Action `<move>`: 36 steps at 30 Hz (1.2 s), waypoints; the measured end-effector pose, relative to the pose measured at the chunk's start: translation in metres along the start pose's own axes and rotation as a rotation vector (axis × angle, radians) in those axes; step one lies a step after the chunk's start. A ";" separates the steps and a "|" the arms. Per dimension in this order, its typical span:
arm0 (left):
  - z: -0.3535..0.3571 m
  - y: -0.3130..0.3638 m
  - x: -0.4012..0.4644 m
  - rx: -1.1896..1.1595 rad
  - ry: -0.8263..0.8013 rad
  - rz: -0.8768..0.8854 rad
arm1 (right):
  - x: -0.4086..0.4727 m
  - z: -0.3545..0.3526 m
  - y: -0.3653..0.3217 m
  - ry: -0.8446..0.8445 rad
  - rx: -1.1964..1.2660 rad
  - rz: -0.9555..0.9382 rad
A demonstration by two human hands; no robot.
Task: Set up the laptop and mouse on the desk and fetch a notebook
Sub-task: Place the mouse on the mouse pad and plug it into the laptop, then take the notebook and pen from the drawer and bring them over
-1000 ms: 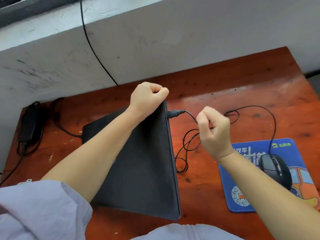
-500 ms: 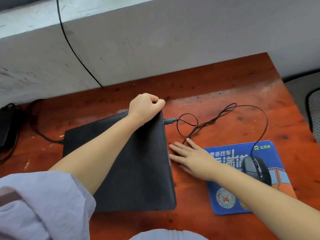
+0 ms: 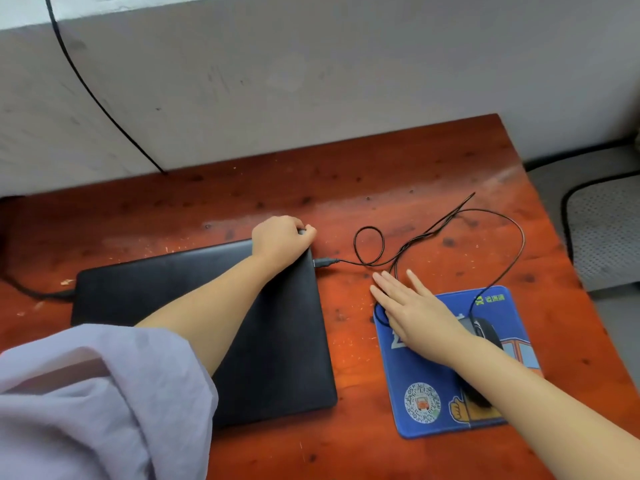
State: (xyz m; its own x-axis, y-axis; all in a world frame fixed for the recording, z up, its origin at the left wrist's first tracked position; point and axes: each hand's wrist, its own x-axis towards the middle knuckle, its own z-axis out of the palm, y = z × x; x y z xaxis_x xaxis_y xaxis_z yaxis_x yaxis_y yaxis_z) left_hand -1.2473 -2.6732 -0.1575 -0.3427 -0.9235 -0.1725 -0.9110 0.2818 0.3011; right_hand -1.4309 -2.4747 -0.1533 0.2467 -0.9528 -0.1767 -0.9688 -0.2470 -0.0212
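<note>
Toward the counter's (image 3: 433, 174) back edge, the laptop (image 3: 277, 341) now lies flat (lid closed), left hand (image 3: 280, 239) fingers still clenched on its rear corner, right hand (image 3: 415, 310) released flat beside the mouse (image 3: 486, 336), so the lid seems next to open.

The reddish-brown wooden desk (image 3: 398, 188) looks varnished, with a dull sheen, dark knots and pale scuffs. The closed black laptop (image 3: 277, 341) has a matt, finely textured lid, probably plastic. The blue printed mouse pad (image 3: 426, 382) appears cloth-faced and matt. The black mouse (image 3: 486, 332) seems smooth plastic with a slight gloss. The thin black cable (image 3: 512, 251) looks rubbery. The lilac sleeve (image 3: 104, 403) is soft, creased cloth.
</note>
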 end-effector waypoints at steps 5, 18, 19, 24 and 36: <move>0.003 0.002 -0.009 0.073 0.022 0.056 | 0.000 0.003 -0.003 -0.078 0.047 0.009; -0.051 0.014 -0.077 0.070 -0.144 0.293 | -0.013 -0.061 -0.007 0.117 0.659 0.521; -0.054 0.017 -0.084 0.041 -0.152 0.311 | -0.024 -0.066 -0.008 0.168 0.683 0.580; -0.043 0.049 -0.142 0.005 -0.244 0.560 | -0.109 -0.057 -0.042 0.253 0.643 0.826; 0.038 0.101 -0.355 0.230 -0.595 1.213 | -0.337 0.026 -0.280 0.213 0.721 1.458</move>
State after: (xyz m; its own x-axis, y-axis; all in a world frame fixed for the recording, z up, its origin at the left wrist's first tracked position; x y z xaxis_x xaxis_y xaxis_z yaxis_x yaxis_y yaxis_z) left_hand -1.2260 -2.3070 -0.1018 -0.9377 0.1652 -0.3057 0.0312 0.9162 0.3995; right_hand -1.2437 -2.0800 -0.1136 -0.8911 -0.3135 -0.3281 -0.1668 0.8987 -0.4057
